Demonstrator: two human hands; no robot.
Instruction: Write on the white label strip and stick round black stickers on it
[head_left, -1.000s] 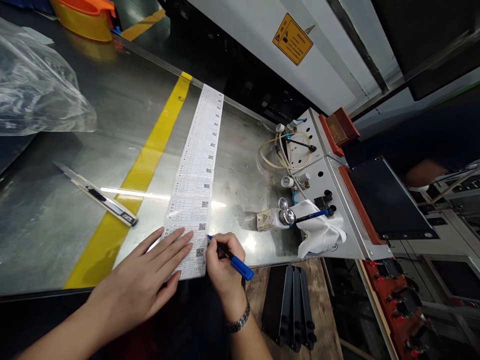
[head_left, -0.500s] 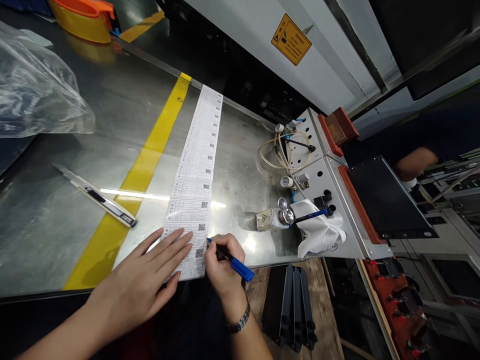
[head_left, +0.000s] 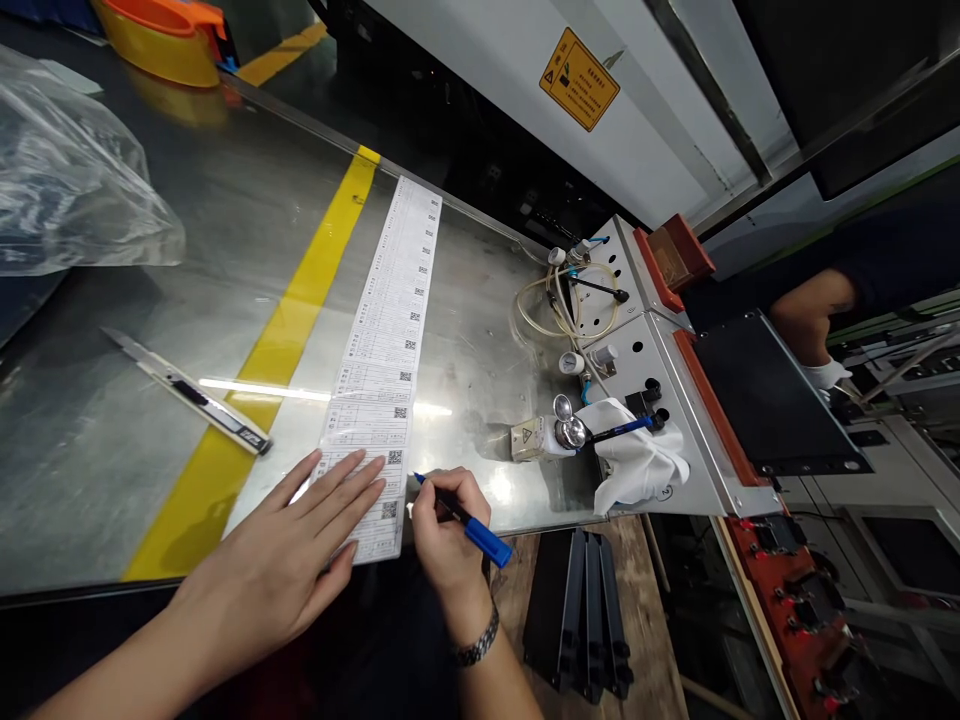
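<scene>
A long strip of printed labels with square codes (head_left: 382, 330) lies on the shiny metal table (head_left: 465, 300). My left hand (head_left: 285, 550) rests flat on its near end, fingers stretched and spread. Just right of the strip, my right hand (head_left: 450, 530) is closed around a blue-capped pen (head_left: 484, 540), whose blue tip points at the strip's right edge. The tip appears slightly off the paper. To the left, a utility knife (head_left: 191, 395) with its blade out lies across a yellow stripe (head_left: 300, 300).
A clear plastic bag (head_left: 82, 170) and a yellow-orange tape dispenser (head_left: 161, 40) are at the left. A small bottle (head_left: 536, 440), white cloth (head_left: 641, 455) and grey box with gauges (head_left: 637, 385) stand right. Beyond is another person's gloved hand (head_left: 825, 375).
The label strip has shifted slightly left and toward me under my left hand. The pen tip is now a little farther from its edge. The other person's gloved hand has come further into view.
</scene>
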